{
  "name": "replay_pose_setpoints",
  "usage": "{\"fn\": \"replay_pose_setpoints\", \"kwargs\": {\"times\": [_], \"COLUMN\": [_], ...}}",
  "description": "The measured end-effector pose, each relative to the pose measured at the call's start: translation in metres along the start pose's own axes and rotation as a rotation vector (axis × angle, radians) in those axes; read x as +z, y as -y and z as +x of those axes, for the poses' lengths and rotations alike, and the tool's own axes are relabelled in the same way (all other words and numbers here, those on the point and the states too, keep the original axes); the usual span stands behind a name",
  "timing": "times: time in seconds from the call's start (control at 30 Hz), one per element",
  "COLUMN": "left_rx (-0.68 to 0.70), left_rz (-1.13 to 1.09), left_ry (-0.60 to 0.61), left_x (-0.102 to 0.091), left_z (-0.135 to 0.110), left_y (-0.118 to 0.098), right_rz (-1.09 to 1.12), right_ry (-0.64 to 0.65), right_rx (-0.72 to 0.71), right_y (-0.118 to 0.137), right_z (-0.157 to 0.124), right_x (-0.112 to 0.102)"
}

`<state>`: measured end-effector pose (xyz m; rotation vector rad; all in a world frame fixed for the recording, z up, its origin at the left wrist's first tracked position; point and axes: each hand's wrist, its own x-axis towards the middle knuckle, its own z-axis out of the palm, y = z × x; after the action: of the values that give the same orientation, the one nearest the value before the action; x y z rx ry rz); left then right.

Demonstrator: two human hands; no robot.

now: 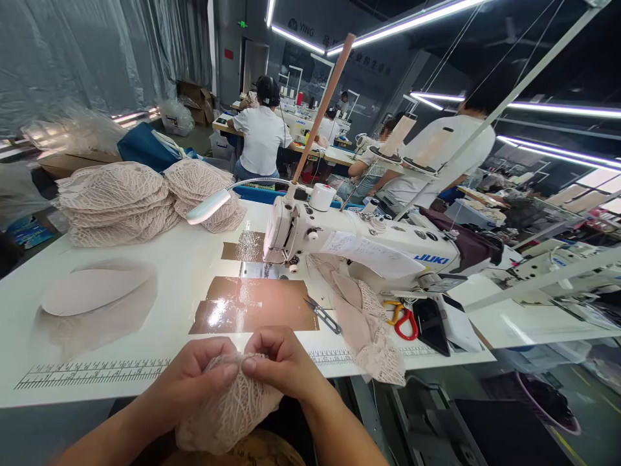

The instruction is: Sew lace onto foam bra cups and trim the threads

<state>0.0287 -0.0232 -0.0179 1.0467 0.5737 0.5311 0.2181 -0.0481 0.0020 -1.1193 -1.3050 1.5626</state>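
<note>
A beige lace piece [233,408] hangs from my two hands at the front edge of the sewing table. My left hand [201,369] pinches its upper edge between thumb and fingers. Close beside it, my right hand [276,362] grips the same edge, the thumbs nearly meeting. Beyond my hands stands a white sewing machine [349,236], its needle area over brown tape [262,304] stuck to the table. Thread snips [324,316] lie at the tape's right end. More beige lace pieces [369,323] trail from under the machine arm to the front edge.
Stacks of lace pieces [116,204] stand at the back left, near a lamp [208,207]. A pale oval pad [94,291] lies on sheer fabric. Red-handled scissors [406,325] and a phone [433,327] sit at right. Several people work beyond.
</note>
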Motion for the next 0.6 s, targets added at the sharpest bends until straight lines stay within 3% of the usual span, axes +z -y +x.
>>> {"fn": "replay_pose_setpoints", "kwargs": {"times": [0.1,0.2,0.27,0.33,0.4,0.47,0.53,0.6], "left_rx": [-0.049,-0.081,-0.055,0.05,0.224,0.39,0.492,0.47], "left_rz": [-0.22,-0.389,-0.39,-0.268,0.019,0.481,1.058,1.595], "left_ry": [-0.057,-0.192,-0.346,-0.606,-0.874,-0.959,-0.862,-0.64], "left_x": [0.008,0.003,-0.011,-0.03,-0.046,-0.054,-0.051,-0.041], "left_z": [0.004,0.005,0.002,-0.003,-0.003,0.007,0.03,0.06], "left_y": [-0.002,-0.02,-0.042,-0.067,-0.087,-0.097,-0.094,-0.08], "right_rz": [0.12,0.209,0.243,0.229,0.154,0.06,-0.044,-0.184], "right_ry": [-0.007,-0.077,-0.151,-0.217,-0.27,-0.31,-0.316,-0.289], "right_rx": [0.056,0.059,0.016,-0.028,-0.064,-0.086,-0.086,-0.075], "right_y": [-0.01,-0.016,-0.015,-0.012,-0.008,-0.004,0.001,0.008], "right_z": [0.008,0.014,0.013,0.01,0.004,0.0,0.0,0.003], "right_x": [0.0,-0.005,-0.015,-0.028,-0.042,-0.055,-0.063,-0.069]}}
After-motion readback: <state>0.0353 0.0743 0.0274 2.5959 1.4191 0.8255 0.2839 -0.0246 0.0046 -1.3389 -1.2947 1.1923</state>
